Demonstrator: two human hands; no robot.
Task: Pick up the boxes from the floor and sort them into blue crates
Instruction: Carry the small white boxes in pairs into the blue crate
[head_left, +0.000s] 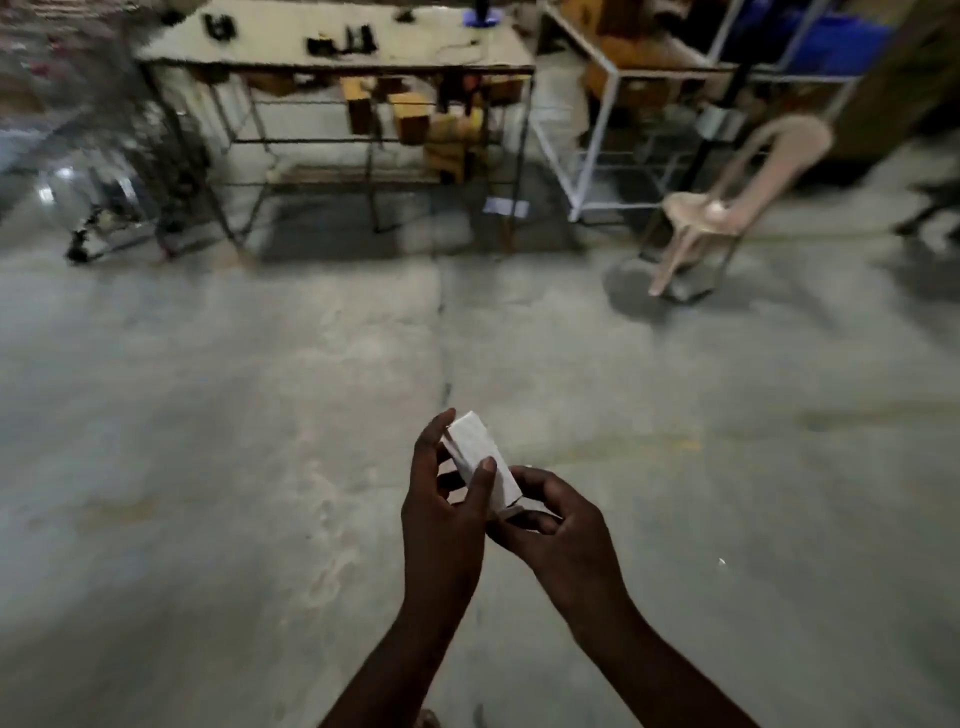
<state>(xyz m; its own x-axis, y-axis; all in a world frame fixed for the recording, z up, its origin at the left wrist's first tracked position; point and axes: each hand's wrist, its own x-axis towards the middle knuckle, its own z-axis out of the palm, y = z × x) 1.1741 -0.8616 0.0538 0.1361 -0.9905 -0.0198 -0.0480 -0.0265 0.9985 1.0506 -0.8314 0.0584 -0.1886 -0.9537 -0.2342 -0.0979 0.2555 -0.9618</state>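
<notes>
White box (480, 452) is held in the air over the concrete floor (208, 441), tilted, its far end up and away from the person and its near end lower and closer. To the box's left, the left hand (441, 499) grips it: the thumb lies across the top face and the fingers (435, 428) curl round the far side. At the box's lower right end the right hand (556, 525) holds it too, its fingers curled under and pinching what looks like a loose end flap; the exact hold is partly hidden. Both forearms reach up to the box from the bottom edge of the view.

Well beyond the box and to its left stands a metal-framed table (332, 47) with dark, blurred items on top and brown cartons (410, 119) on its lower shelf. Beyond the box to the right is a white metal frame (608, 130), then a pale plastic chair (727, 202) standing on the floor. Farthest right of the box, high in the corner, blue crates (831, 36) sit on a rack, too blurred to tell their contents.
</notes>
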